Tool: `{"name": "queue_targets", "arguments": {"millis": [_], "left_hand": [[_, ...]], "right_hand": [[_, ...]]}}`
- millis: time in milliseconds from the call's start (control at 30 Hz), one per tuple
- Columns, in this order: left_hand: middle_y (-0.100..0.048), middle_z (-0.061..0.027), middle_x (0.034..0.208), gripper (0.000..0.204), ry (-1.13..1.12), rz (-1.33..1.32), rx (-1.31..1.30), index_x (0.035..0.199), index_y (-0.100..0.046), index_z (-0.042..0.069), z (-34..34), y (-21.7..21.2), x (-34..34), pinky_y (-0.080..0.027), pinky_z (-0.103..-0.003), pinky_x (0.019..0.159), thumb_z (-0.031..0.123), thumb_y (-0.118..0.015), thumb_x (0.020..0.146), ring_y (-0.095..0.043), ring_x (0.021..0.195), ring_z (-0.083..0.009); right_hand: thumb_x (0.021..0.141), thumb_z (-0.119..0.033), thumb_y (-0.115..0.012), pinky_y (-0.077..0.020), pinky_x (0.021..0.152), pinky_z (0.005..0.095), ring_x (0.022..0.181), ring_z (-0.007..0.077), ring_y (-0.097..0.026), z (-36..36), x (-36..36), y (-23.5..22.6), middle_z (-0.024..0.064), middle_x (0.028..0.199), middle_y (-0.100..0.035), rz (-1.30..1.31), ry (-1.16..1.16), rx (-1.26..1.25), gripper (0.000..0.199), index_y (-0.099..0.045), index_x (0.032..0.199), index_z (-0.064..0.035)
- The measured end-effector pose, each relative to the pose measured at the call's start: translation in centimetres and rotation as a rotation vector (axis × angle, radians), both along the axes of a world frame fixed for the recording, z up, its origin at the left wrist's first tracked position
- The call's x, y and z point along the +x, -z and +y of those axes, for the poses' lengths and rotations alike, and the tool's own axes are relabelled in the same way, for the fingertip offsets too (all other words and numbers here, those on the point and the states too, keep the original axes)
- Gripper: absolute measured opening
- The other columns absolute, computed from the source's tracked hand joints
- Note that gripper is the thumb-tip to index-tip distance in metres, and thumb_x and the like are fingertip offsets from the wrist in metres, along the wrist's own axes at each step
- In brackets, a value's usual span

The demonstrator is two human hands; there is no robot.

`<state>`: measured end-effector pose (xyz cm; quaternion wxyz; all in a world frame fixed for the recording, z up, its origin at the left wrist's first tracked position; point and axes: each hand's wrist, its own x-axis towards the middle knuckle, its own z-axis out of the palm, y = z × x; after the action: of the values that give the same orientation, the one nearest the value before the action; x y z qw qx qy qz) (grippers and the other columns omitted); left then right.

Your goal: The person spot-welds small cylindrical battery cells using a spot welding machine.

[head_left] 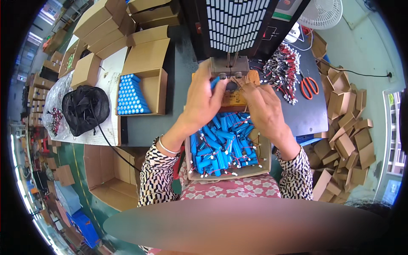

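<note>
Dark, smooth worktop [144,131] crossed the workshop above a green floor [76,165]. Nearest lay pink cloth [238,189] patterned with white flowers, then a brown cardboard carton [265,155] heaped with glossy blue cylinders [221,144] bearing thin leads and white connectors. Black-and-cream geometric sleeves flanked it. Beyond, an orange-yellow block [236,100] adjoined a grey metal fixture [231,64] with two round, shiny metal ends, mounted before a black cabinet with a slotted panel [236,25].

Other items surrounded the work. Right of the fixture lay orange-handled scissors [309,81] and a tangle of red, black and white leads [284,70]; to the left, an open box [159,91] held upright cells in staggered rows, with a black mesh bag [85,110] further left. Small cartons [344,144] were piled at far right, and a white fan [321,15] stood beyond the cabinet.

At the fixture, the left hand [202,100] pinched a blue cylindrical cell [215,82], slanted and mostly covered by the fingers; its contact with the metal could not be judged. The right hand [263,102] had bent fingers beside it; whether they gripped anything could not be told.
</note>
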<state>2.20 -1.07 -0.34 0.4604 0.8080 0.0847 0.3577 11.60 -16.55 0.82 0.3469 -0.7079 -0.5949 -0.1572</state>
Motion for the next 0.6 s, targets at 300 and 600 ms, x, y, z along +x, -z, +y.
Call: {"name": "queue_targets", "arguments": {"millis": [300, 600], "left_hand": [[-0.06, -0.0154, 0.093, 0.024, 0.043, 0.185, 0.148, 0.1, -0.061, 0.004, 0.6, 0.5, 0.2, -0.045, -0.042, 0.074, 0.0, -0.064, 0.076, -0.057, 0.088, -0.035], [-0.059, -0.0188, 0.092, 0.022, 0.022, 0.092, 0.286, 0.098, -0.06, 0.001, 0.3, 0.1, 0.5, -0.044, -0.044, 0.072, -0.003, -0.062, 0.076, -0.056, 0.086, -0.04]], "right_hand": [[0.086, -0.005, -0.06, -0.0488, 0.065, 0.0308, 0.073, 0.0207, -0.062, 2.0, -0.5, -1.9, 0.013, 0.09, -0.063, 0.88, -0.003, -0.032, 0.009, -0.063, 0.091, 0.0015], [0.083, -0.008, -0.063, -0.0444, 0.055, 0.0286, 0.06, 0.0118, -0.056, 3.3, 0.2, -1.5, 0.011, 0.068, -0.062, 0.974, 0.022, 0.009, 0.015, -0.06, 0.081, 0.0066]]}}
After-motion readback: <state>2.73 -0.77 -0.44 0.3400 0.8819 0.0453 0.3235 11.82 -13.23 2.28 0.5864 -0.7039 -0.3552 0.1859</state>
